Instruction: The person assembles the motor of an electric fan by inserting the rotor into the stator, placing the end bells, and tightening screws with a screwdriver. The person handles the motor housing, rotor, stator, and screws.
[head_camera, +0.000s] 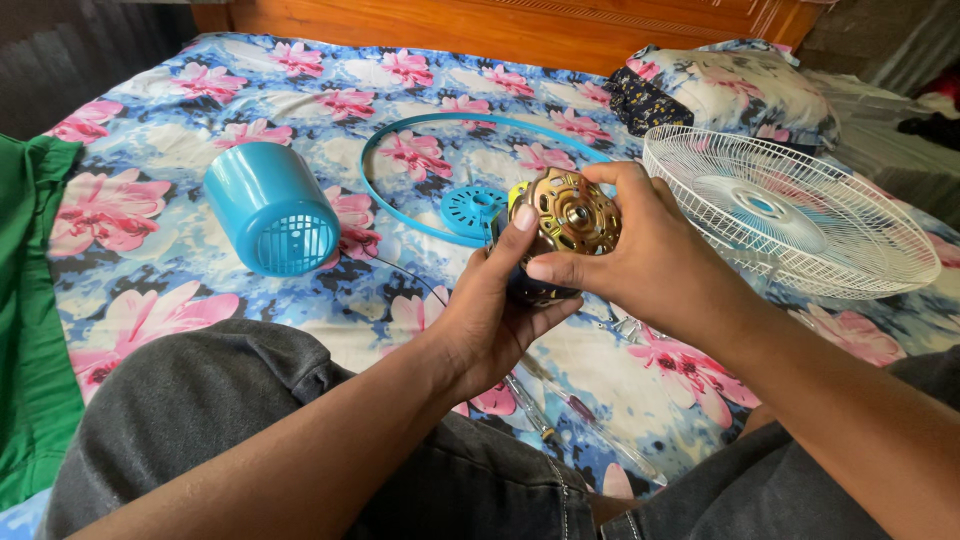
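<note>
On the bed, above a bedsheet with pink flowers on blue (130, 300), both hands hold a round fan motor with a golden metal face and a dark body (562, 228). The left hand (490, 310) closes around the motor from below and from the side, its thumb pressed on the golden rim. The right hand (640, 255) grips it from the other side, fingers curled over the top edge and around the front. The motor is lifted from the sheet, in front of the person's knees in grey trousers (200, 420), with the face turned up toward the camera.

Behind the motor lie a thin blue plastic ring (400, 140) and a small round blue plastic part with slots (470, 208). To the left lies a blue plastic motor cover with a grille end (270, 208), on its side. To the right a white wire fan guard (800, 215) rests flat, near a flowered pillow (730, 90). A screwdriver with a clear handle (590, 415) lies on the sheet below the hands, and a thin black wire (400, 272) runs toward the motor.

I judge that the step in hand is examining or turning the bare motor after the housing is off. A next move would need one hand to keep the motor steady while the other is freed for the tool.
</note>
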